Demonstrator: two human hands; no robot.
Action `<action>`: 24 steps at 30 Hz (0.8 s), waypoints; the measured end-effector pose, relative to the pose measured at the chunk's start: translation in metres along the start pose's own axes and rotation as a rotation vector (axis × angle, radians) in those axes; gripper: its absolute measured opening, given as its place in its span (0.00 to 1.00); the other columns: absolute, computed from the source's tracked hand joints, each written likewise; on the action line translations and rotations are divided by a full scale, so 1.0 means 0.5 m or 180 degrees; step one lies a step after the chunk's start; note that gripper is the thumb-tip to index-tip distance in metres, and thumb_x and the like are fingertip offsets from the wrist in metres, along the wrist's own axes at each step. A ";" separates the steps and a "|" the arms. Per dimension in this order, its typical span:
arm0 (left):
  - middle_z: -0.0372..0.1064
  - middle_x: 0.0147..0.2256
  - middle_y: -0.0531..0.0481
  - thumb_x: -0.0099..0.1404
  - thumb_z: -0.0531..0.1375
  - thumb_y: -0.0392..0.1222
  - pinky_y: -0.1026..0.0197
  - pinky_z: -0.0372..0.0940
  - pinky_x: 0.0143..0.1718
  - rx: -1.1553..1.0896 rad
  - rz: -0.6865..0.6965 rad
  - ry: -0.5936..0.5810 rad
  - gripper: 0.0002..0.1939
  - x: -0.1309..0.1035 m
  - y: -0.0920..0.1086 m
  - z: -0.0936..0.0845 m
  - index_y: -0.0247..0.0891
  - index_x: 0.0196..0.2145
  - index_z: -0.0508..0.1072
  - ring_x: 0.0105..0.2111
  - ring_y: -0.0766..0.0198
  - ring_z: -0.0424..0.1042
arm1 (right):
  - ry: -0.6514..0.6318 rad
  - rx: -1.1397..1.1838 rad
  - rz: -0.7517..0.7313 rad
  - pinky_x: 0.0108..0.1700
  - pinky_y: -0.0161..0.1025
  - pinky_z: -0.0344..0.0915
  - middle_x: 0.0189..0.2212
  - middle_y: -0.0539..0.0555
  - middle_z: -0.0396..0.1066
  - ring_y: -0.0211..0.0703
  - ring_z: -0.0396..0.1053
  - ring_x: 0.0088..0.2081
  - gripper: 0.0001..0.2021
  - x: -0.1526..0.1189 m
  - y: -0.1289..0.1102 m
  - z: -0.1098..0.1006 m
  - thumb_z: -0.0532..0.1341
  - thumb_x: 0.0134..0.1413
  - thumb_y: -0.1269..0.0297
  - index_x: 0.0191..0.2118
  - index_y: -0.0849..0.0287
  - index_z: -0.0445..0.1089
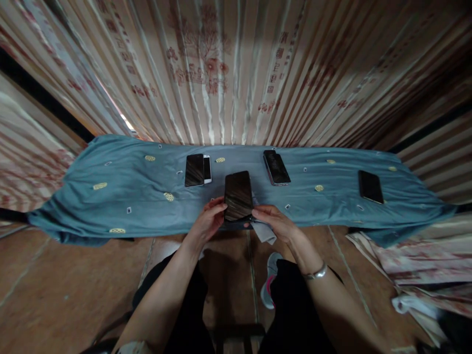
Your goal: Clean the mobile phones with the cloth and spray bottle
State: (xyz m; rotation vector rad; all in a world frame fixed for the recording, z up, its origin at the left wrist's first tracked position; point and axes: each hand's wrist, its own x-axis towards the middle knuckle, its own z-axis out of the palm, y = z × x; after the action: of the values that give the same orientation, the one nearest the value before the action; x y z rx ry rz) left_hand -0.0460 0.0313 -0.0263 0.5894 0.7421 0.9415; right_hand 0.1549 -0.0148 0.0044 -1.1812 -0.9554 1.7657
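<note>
A dark phone (pixel 238 195) is held up near the table's front edge, its glossy face towards me. My left hand (pixel 211 218) grips its lower left side, the thumb on the edge. On the lower right side, my right hand (pixel 273 220) pinches the phone together with a light grey cloth (pixel 263 232) that hangs below the fingers. What lies behind the phone is mostly hidden.
On the blue cloth-covered table (pixel 147 196) lie a black phone (pixel 194 170) overlapping a white phone (pixel 207 169), stacked dark phones (pixel 277 168) right of centre, and a black phone (pixel 370 186) farther right. Patterned curtains (pixel 228 73) hang behind.
</note>
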 end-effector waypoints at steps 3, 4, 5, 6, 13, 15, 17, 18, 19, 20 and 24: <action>0.79 0.32 0.47 0.48 0.70 0.35 0.61 0.69 0.40 0.0019 0.0074 0.0018 0.14 -0.001 0.000 -0.001 0.32 0.35 0.79 0.32 0.62 0.77 | 0.0034 -0.0035 0.0042 0.27 0.30 0.66 0.26 0.53 0.80 0.37 0.74 0.25 0.23 -0.001 0.002 0.003 0.75 0.35 0.44 0.31 0.59 0.80; 0.79 0.31 0.48 0.47 0.70 0.35 0.62 0.69 0.38 0.0011 0.0092 0.0065 0.14 -0.001 0.000 -0.001 0.33 0.35 0.79 0.31 0.63 0.76 | 0.0047 -0.0064 0.0033 0.26 0.30 0.65 0.26 0.53 0.80 0.36 0.73 0.24 0.22 -0.001 0.004 0.003 0.74 0.36 0.44 0.30 0.59 0.80; 0.79 0.30 0.49 0.46 0.70 0.35 0.62 0.69 0.37 0.0004 0.0107 0.0127 0.14 -0.001 0.000 -0.002 0.33 0.34 0.79 0.30 0.64 0.76 | 0.0058 -0.0094 0.0013 0.25 0.30 0.64 0.26 0.53 0.80 0.36 0.72 0.24 0.22 -0.001 0.006 0.004 0.74 0.36 0.44 0.29 0.59 0.79; 0.78 0.29 0.50 0.45 0.70 0.35 0.63 0.68 0.35 -0.0004 0.0136 0.0212 0.14 0.000 0.000 -0.002 0.34 0.34 0.79 0.29 0.65 0.75 | 0.0069 -0.0123 -0.0017 0.25 0.30 0.63 0.26 0.53 0.80 0.35 0.72 0.24 0.21 0.000 0.008 0.004 0.74 0.37 0.45 0.29 0.59 0.79; 0.77 0.29 0.52 0.46 0.70 0.35 0.64 0.66 0.34 0.0351 0.0514 0.0372 0.16 -0.006 0.003 0.005 0.36 0.36 0.79 0.29 0.66 0.73 | 0.0268 -0.0303 -0.0128 0.28 0.33 0.64 0.24 0.50 0.78 0.37 0.71 0.25 0.19 0.010 0.022 0.011 0.74 0.36 0.47 0.27 0.59 0.78; 0.78 0.31 0.51 0.47 0.69 0.37 0.62 0.66 0.36 0.0478 0.0660 0.0323 0.16 -0.007 0.001 0.010 0.36 0.36 0.80 0.31 0.64 0.73 | 0.0334 -0.0452 -0.0201 0.29 0.34 0.64 0.24 0.49 0.77 0.38 0.71 0.26 0.18 0.013 0.022 0.010 0.73 0.37 0.47 0.27 0.58 0.77; 0.78 0.33 0.50 0.48 0.68 0.37 0.61 0.67 0.39 0.0600 0.0816 0.0378 0.15 -0.005 -0.003 0.015 0.37 0.37 0.80 0.34 0.62 0.74 | 0.0441 -0.0778 -0.0362 0.29 0.34 0.62 0.23 0.48 0.75 0.39 0.70 0.26 0.16 0.015 0.022 0.007 0.71 0.40 0.48 0.25 0.57 0.76; 0.78 0.34 0.50 0.48 0.68 0.37 0.61 0.67 0.41 0.0666 0.0879 0.0419 0.15 -0.004 -0.006 0.018 0.38 0.37 0.80 0.36 0.61 0.74 | 0.0538 -0.0987 -0.0476 0.28 0.34 0.61 0.22 0.47 0.74 0.38 0.68 0.25 0.15 0.016 0.023 0.005 0.70 0.42 0.48 0.24 0.56 0.76; 0.79 0.35 0.49 0.49 0.67 0.36 0.60 0.67 0.43 0.0725 0.0931 0.0450 0.16 -0.002 -0.009 0.021 0.38 0.38 0.79 0.38 0.60 0.75 | 0.0648 -0.1204 -0.0595 0.28 0.34 0.59 0.20 0.46 0.72 0.38 0.66 0.25 0.15 0.018 0.024 0.002 0.69 0.44 0.49 0.23 0.56 0.75; 0.79 0.35 0.49 0.49 0.67 0.36 0.59 0.66 0.46 0.0777 0.0973 0.0465 0.16 0.000 -0.011 0.024 0.38 0.39 0.79 0.40 0.59 0.75 | 0.0753 -0.1395 -0.0702 0.28 0.34 0.58 0.19 0.46 0.70 0.37 0.64 0.25 0.15 0.019 0.025 0.000 0.68 0.45 0.50 0.22 0.56 0.74; 0.78 0.36 0.47 0.51 0.67 0.35 0.58 0.65 0.49 0.0882 0.1057 0.0459 0.17 0.004 -0.018 0.035 0.37 0.41 0.78 0.42 0.57 0.75 | 0.1028 -0.1419 -0.0861 0.28 0.34 0.58 0.18 0.45 0.67 0.37 0.62 0.25 0.16 0.022 0.038 -0.006 0.68 0.44 0.50 0.20 0.57 0.72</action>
State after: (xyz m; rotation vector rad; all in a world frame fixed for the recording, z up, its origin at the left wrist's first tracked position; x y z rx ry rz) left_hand -0.0274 0.0267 -0.0227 0.9144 0.9302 1.2060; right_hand 0.1512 -0.0121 -0.0170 -1.4775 -1.2772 1.1355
